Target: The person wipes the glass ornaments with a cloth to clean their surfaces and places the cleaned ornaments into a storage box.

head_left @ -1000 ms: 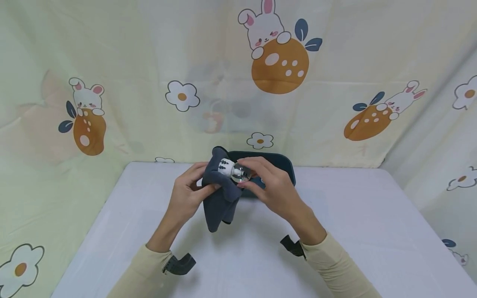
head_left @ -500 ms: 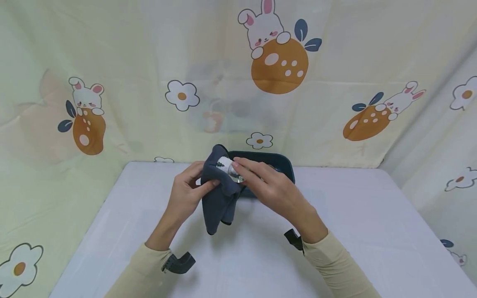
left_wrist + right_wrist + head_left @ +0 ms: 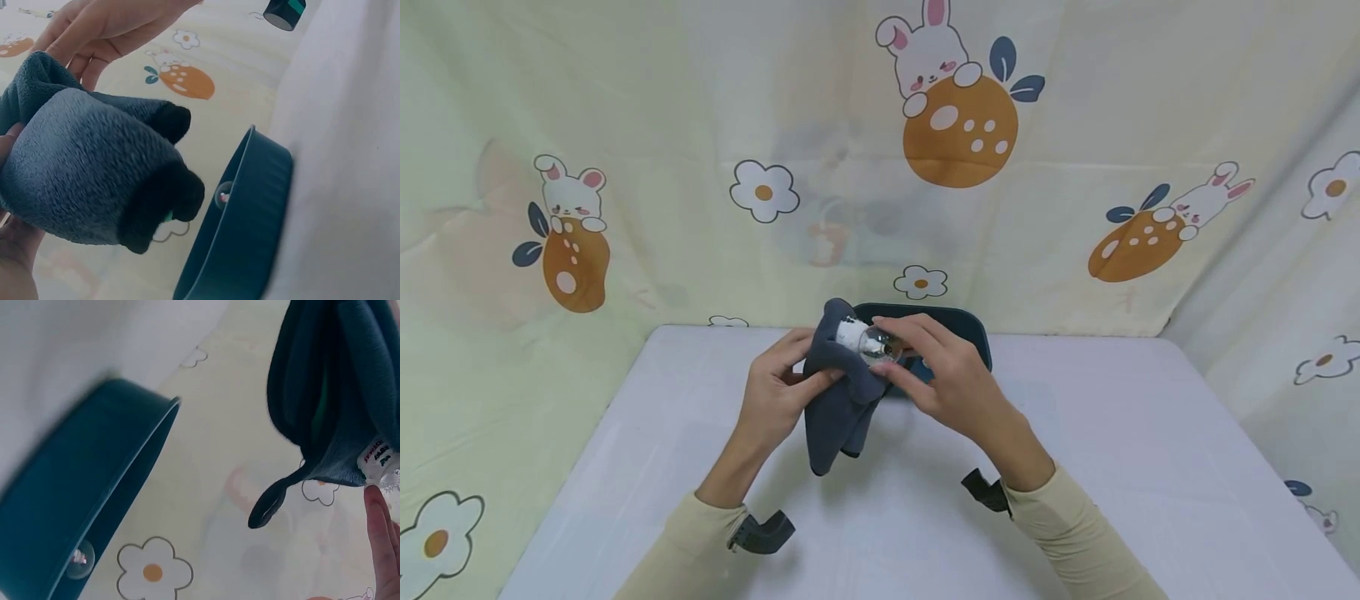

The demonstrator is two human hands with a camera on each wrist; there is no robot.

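Note:
A small snow globe with a clear ball and a white printed base lies tilted in a folded grey-blue cloth. My left hand grips the cloth around the base, thumb in front and fingers behind. From the other side my right hand pinches the clear ball between thumb and fingers. The cloth hides most of the globe in the left wrist view, and its dark-edged corners hang down. Both hands are raised above the table, in front of the basin.
A dark teal basin stands at the back of the white table, partly behind my right hand. Inside it a clear ball shows near the wall. A curtain printed with rabbits and flowers hangs behind the table.
The right fingers first swung over the ball, covering it, then drew back to its right side. The base has turned: the dark trees on it have shifted away. The left hand has barely moved.

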